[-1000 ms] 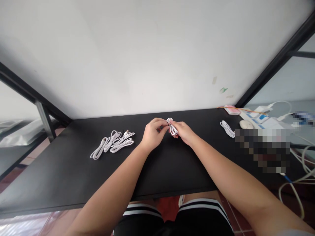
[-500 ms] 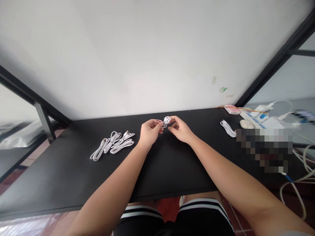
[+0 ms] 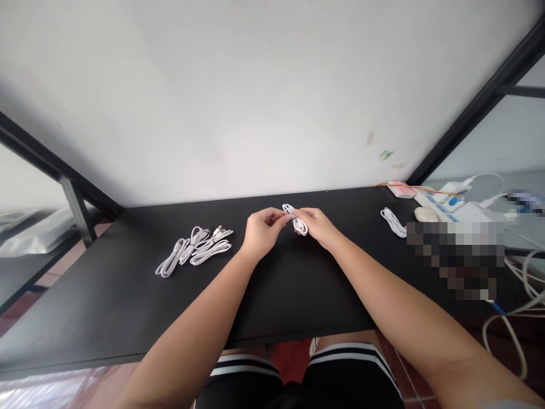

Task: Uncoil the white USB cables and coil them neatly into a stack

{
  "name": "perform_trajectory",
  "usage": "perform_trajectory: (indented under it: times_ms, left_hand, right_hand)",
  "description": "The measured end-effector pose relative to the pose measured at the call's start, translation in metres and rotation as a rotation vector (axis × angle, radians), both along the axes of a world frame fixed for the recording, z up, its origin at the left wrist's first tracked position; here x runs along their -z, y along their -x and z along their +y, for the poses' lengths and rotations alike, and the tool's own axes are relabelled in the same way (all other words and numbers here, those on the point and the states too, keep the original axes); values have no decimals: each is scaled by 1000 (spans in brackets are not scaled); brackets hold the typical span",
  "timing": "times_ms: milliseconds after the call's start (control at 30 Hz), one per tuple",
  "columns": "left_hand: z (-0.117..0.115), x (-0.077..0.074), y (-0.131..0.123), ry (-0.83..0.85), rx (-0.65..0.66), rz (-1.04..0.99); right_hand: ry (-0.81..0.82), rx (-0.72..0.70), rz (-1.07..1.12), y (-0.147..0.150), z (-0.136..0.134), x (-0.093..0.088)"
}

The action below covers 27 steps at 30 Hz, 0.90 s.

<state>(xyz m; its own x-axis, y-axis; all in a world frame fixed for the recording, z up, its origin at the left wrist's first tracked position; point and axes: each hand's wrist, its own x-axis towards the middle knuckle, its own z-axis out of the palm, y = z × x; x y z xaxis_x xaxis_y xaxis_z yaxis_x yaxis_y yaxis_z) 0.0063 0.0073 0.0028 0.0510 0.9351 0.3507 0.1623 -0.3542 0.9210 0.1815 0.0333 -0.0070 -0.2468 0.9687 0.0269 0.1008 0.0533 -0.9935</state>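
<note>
Both hands meet over the back middle of a black table (image 3: 128,307). My right hand (image 3: 318,227) pinches a small coiled white cable (image 3: 295,218) and holds it just above the tabletop. My left hand (image 3: 261,230) has its fingers curled, with the fingertips pinching at the coil's left end, where a thin tie or strand may be; I cannot make it out. A pile of several coiled white cables (image 3: 196,250) lies on the table to the left of my left hand.
One more coiled white cable (image 3: 394,221) lies at the right. Beyond it are a white mouse (image 3: 426,215), a power strip (image 3: 443,207) with plugged leads, a pink item (image 3: 400,189) and loose cords (image 3: 517,295). A white wall stands behind the table.
The hands had moved apart with the coil raised between fingertips; now they have come together again and the coil lies lengthwise in my right hand's pinch.
</note>
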Motion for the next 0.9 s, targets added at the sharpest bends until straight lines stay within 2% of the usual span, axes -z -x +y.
perform_trajectory:
  times_ms: [133,200,333,633,700,833,900]
  left_hand:
    - [-6,-6,1,-244,-45,223]
    - [-6,-7,1,-283,-40,264]
    - [-2,-1,2,-193,-58,242]
    - [7,7,6,65,-43,157]
    - [9,7,7,85,-96,126]
    - [13,6,10,22,-286,159]
    - [12,6,11,19,-294,250]
  right_hand:
    - [137,-133,96,0,-2,-3]
    - [161,-148,123,-1,-1,-3]
    - [175,-108,88,0,1,-1]
    - [90,49,50,-1,6,6]
    - [89,87,54,-2,7,6]
    - [80,155,69,-4,9,6]
    - [62,183,71,-4,10,6]
